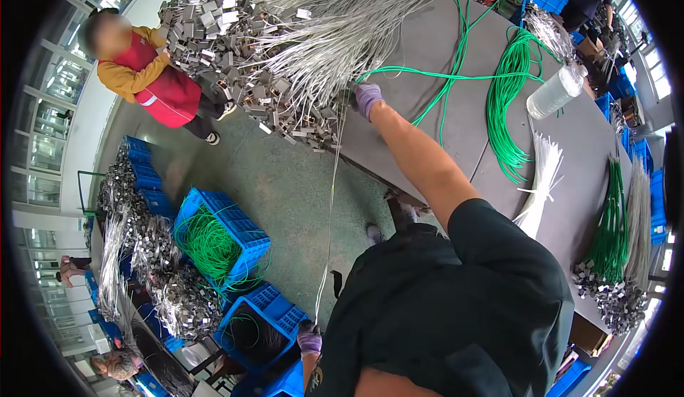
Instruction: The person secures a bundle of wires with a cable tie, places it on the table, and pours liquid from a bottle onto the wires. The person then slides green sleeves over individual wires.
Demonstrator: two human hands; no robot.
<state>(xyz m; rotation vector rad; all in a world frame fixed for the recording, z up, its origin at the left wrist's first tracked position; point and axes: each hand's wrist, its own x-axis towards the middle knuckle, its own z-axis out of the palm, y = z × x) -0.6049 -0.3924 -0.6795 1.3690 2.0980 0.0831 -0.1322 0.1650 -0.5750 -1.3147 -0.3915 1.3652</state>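
Observation:
My left hand [308,340], in a purple glove with dark fingertips, is low in the view, beside the blue crates. It is closed around the end of a few thin whitish wires [331,205], which stretch in a nearly straight line up to my right hand. My right hand [367,100], gloved alike, is at the table edge with its fingers wrapped on the wires; its fingertips are partly hidden. Just beyond it lies a big heap of silvery wires [349,34] with grey metal connectors [235,62]. A green wire [420,74] runs from beside this hand across the table.
The grey table [456,162] bears a green wire bundle [506,105], a clear plastic-looking cylinder [557,92] and white strips [543,176]. A person in a red vest [167,87] stands across the heap. Blue crates [249,237] stand on the floor at left.

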